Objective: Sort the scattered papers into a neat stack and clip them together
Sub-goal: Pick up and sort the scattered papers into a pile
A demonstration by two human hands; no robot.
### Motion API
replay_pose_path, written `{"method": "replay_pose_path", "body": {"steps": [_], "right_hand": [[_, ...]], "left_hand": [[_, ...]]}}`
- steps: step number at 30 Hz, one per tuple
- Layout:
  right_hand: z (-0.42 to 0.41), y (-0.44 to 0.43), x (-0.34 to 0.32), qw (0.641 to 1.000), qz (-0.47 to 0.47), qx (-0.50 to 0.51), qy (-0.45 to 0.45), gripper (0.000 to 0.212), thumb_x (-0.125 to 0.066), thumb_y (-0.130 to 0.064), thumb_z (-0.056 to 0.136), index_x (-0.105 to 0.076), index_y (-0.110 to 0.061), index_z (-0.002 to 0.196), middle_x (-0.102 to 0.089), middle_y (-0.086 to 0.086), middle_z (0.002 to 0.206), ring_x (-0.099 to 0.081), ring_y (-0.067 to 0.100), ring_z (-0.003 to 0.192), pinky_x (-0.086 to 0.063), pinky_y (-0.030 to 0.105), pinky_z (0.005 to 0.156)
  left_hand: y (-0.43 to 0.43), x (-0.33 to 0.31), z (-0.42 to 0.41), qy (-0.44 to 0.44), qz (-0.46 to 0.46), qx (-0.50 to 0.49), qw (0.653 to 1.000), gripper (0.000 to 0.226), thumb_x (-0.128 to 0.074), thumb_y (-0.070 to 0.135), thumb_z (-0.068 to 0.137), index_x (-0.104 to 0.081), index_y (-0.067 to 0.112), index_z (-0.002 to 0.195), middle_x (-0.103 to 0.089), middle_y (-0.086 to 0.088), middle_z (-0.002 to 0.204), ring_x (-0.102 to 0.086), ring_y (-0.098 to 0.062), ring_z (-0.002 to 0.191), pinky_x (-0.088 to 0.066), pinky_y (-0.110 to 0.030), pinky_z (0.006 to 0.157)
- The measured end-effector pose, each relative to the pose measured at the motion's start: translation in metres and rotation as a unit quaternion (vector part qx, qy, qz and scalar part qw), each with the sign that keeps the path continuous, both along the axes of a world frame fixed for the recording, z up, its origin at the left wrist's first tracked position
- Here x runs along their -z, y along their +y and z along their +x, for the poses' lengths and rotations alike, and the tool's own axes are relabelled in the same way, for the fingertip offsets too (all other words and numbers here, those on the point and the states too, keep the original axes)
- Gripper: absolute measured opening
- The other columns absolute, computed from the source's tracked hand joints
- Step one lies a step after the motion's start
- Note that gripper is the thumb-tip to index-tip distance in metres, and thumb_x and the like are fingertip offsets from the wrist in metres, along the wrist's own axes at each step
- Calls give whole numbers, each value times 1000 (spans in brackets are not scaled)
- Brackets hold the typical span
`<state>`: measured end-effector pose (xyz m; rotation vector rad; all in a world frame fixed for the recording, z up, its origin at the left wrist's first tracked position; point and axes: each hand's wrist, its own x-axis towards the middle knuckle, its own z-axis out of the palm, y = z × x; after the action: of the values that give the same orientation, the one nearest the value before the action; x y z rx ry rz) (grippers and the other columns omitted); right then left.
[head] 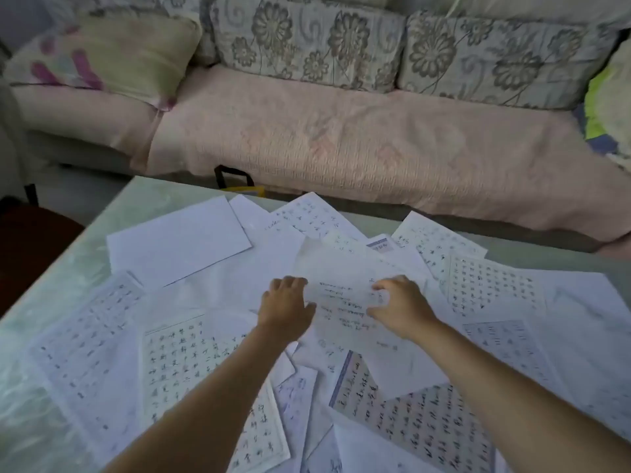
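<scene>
- Papers (177, 244) in a loose, overlapping scatter over most of a pale marbled table (61, 274): some blank, many ruled in grids and filled with handwritten characters, lying at all angles.
- Among the nearest of them, a purple-edged sheet (409, 421) with rows of dark writing, tilted and partly covered by a blank page.
- Near the middle of the scatter, on top of the rest, a handwritten sheet (345, 302) with a few short lines of script, its far edge seemingly lifted a little off the pile.
- Left hand (286, 302) at that sheet's left edge, fingers curled, thumb laid over the paper: a grasp on the sheet.
- Right hand (399, 303) at the same sheet's right side, fingers bent down onto it and blurred by motion; to all appearance a pinch on the paper as well.
- Bare forearms reaching in from the bottom edge, over the nearer pages.
- Beyond the table, a sofa (341, 138) under a pink cover, with floral cushions (307, 39) along the back and a pale pillow (102, 52) with pink marks at the left end.
- Between table and sofa, a black handle (234, 174) above something yellow, mostly hidden by the table's far edge.
- Left of the table, a dark seat (34, 240).
</scene>
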<state>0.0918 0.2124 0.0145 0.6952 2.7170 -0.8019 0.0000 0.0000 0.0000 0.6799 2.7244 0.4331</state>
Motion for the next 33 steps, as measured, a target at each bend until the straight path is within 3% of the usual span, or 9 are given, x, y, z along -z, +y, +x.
{"method": "replay_pose_path", "body": {"steps": [4, 8, 11, 15, 19, 22, 25, 29, 33], "right_hand": [[-26, 30, 18, 997, 66, 15, 41, 74, -80, -52, 72, -54, -26, 137, -46, 2, 141, -40, 23, 131, -39, 40, 106], [-48, 45, 33, 991, 115, -21, -65, 119, -75, -72, 56, -19, -32, 153, -27, 3, 152, -23, 27, 141, -29, 52, 110], [-60, 52, 33, 983, 148, -27, -102, 126, -76, -77, 47, -22, -31, 151, -34, 5, 145, -32, 28, 136, -31, 52, 109], [-69, 56, 30, 991, 95, -9, -95, 94, -84, -64, 52, -52, -27, 133, -62, -7, 122, -60, 18, 111, -45, 38, 99], [-50, 52, 30, 998, 49, -7, -36, 52, -85, -36, 69, -68, -23, 116, -70, -4, 107, -66, 16, 94, -54, 32, 87], [-20, 45, 21, 1000, 19, 14, 16, 39, -83, -21, 74, -71, -21, 111, -70, -5, 96, -67, 15, 89, -52, 27, 74], [17, 35, 8, 990, -88, 78, 82, 32, -83, -14, 78, -70, -17, 106, -72, -3, 96, -68, 14, 86, -53, 26, 71], [76, 7, -1, 954, -205, 166, 141, 27, -79, -7, 81, -69, -15, 105, -73, -1, 97, -70, 16, 85, -54, 25, 67], [123, -19, 10, 920, -288, 216, 155, 32, -82, -3, 77, -71, -10, 106, -77, 4, 98, -73, 25, 89, -59, 42, 86]], "left_hand": [[4, 29, -18, 31, -67, -63, 995, 88, -46, 68, 86, -20, 13, 149, -19, -10, 157, -19, -31, 143, -27, -46, 112], [9, 45, -31, 38, -80, -83, 993, 110, -59, 74, 73, -14, 10, 150, -26, -9, 150, -27, -30, 136, -32, -45, 107], [12, 45, -43, 34, -63, -86, 994, 109, -68, 70, 69, -20, 12, 148, -31, -8, 146, -29, -29, 134, -38, -45, 103], [10, 48, -53, 39, -60, -77, 994, 102, -69, 73, 65, -36, 15, 142, -37, -7, 137, -33, -28, 128, -42, -44, 98], [5, 51, -46, 57, -32, -79, 995, 99, -66, 71, 70, -33, 16, 145, -37, -7, 141, -32, -28, 131, -38, -43, 102], [-1, 47, -25, 89, 51, -99, 990, 92, -61, 64, 80, -24, 15, 150, -31, -7, 150, -27, -29, 137, -32, -45, 108], [-11, 35, 1, 90, 171, -150, 970, 88, -63, 51, 86, -19, 12, 152, -25, -9, 154, -20, -30, 141, -28, -45, 112], [-20, 13, 42, -32, 284, -207, 936, 93, -69, 43, 85, -16, 6, 152, -28, -15, 153, -32, -32, 138, -34, -41, 107], [-27, 8, 75, -239, 323, -235, 885, 60, -76, 36, 82, -49, -3, 119, -66, -14, 103, -66, -26, 86, -52, -29, 72]]}}
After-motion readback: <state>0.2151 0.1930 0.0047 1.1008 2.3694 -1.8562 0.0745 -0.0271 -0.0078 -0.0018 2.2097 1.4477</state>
